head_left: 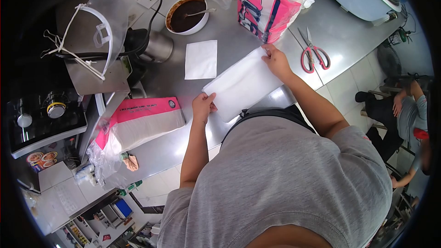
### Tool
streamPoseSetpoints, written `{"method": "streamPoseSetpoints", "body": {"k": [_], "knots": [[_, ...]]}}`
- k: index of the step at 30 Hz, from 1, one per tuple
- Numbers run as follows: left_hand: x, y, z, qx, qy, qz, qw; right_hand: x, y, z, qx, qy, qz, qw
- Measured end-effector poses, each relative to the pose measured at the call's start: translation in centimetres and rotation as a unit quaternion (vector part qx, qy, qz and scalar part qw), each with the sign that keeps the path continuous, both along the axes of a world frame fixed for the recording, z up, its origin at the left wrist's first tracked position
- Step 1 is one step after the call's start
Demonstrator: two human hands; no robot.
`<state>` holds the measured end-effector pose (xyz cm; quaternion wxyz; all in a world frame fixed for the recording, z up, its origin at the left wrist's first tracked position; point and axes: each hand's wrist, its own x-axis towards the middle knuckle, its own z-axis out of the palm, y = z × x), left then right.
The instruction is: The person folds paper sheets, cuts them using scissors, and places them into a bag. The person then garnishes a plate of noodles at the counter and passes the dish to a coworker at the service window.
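My left hand (pixel 202 107) pinches the near-left corner of a stack of white paper napkins (pixel 243 85), thumb on top. At the far-right corner, my right hand (pixel 276 61) grips the same stack. The napkins are held in front of my waist, over the steel counter's near edge. Just beyond them a separate white napkin (pixel 201 59) lies flat on the counter. To the left, an opened pink-and-white napkin pack (pixel 147 121) rests on its side. A second pink plastic pack (pixel 264 7) stands beyond my right hand.
Scissors with red handles (pixel 315 58) lie on the counter at right. A white bowl of dark sauce (pixel 187 15) with a spoon stands at the back, near a metal pot (pixel 158 47). A clear face shield (pixel 108 32) hangs at left. Another person (pixel 404 110) sits at far right.
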<state>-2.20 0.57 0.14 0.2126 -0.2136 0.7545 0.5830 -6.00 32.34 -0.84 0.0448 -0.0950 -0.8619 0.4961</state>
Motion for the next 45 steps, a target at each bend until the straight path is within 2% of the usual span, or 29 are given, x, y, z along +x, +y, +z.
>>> {"method": "streamPoseSetpoints", "body": {"k": [10, 11, 13, 14, 16, 17, 18, 19, 20, 21, 24, 27, 28, 31, 34, 37, 40, 43, 45], "knots": [[0.0, 0.0, -0.4, -0.001, 0.02, 0.021, 1.0, 0.6, -0.6, 0.4, 0.037, 0.017, 0.007, 0.999], [0.1, 0.0, -0.5, -0.072, 0.039, 0.003, 0.997, 0.6, -0.6, 0.5, 0.044, 0.01, 0.013, 0.999], [0.3, 0.9, 0.7, -0.214, 0.077, -0.032, 0.973, 1.0, -1.3, 2.5, 0.183, 0.116, 0.014, 0.976], [0.5, 1.6, 1.7, -0.285, 0.17, -0.062, 0.941, 1.2, -2.0, 3.4, 0.252, 0.169, 0.013, 0.953], [1.6, 3.5, 4.0, -0.412, 0.343, -0.122, 0.835, 1.6, -4.5, 4.1, 0.223, 0.277, 0.093, 0.93], [1.9, 4.3, 3.2, -0.407, 0.361, -0.176, 0.82, 2.0, -6.2, 4.4, 0.137, 0.296, 0.157, 0.932], [2.3, 5.1, 1.9, -0.402, 0.376, -0.229, 0.803, 2.4, -8.1, 3.2, 0.104, 0.285, 0.24, 0.922], [2.7, 5.6, 0.5, -0.395, 0.392, -0.279, 0.783, 2.5, -9.6, 1.6, 0.098, 0.28, 0.326, 0.898], [3.1, 5.6, -1.9, -0.42, 0.344, -0.322, 0.775, 2.9, -9.9, 1.4, 0.104, 0.229, 0.367, 0.896], [3.4, 5.9, -1.8, -0.417, 0.333, -0.318, 0.783, 3.3, -10.2, 1.1, 0.108, 0.178, 0.406, 0.89], [3.6, 6.1, -1.6, -0.404, 0.336, -0.31, 0.792, 2.7, -8.4, -0.6, 0.194, 0.124, 0.374, 0.898], [2.8, 5.3, -1.0, -0.39, 0.348, -0.301, 0.797, 2.2, -4.8, -0.3, 0.321, 0.109, 0.252, 0.907], [1.7, 4.7, -0.3, -0.371, 0.332, -0.297, 0.815, 1.8, -3.9, -0.1, 0.329, 0.106, 0.249, 0.905], [-2.6, 3.3, 1.4, -0.384, 0.37, -0.211, 0.819, 1.7, -2.7, 0.0, 0.345, 0.097, 0.24, 0.902], [-6.2, 1.6, 1.1, -0.343, 0.383, -0.252, 0.82, 1.8, -2.7, 0.0, 0.347, 0.1, 0.238, 0.902], [-8.0, 1.1, 0.7, -0.365, 0.382, -0.252, 0.811, 2.0, -3.1, -0.1, 0.35, 0.096, 0.24, 0.9], [-9.4, 1.5, 0.2, -0.36, 0.323, -0.206, 0.851, 2.7, -4.2, -0.1, 0.346, 0.092, 0.247, 0.9], [-9.8, 2.5, 0.5, -0.303, 0.305, -0.211, 0.878, 3.0, -5.1, -0.4, 0.34, 0.095, 0.238, 0.905], [-9.0, 3.6, 1.5, -0.346, 0.404, -0.239, 0.813, 3.0, -5.3, -0.4, 0.336, 0.095, 0.233, 0.908]]}}
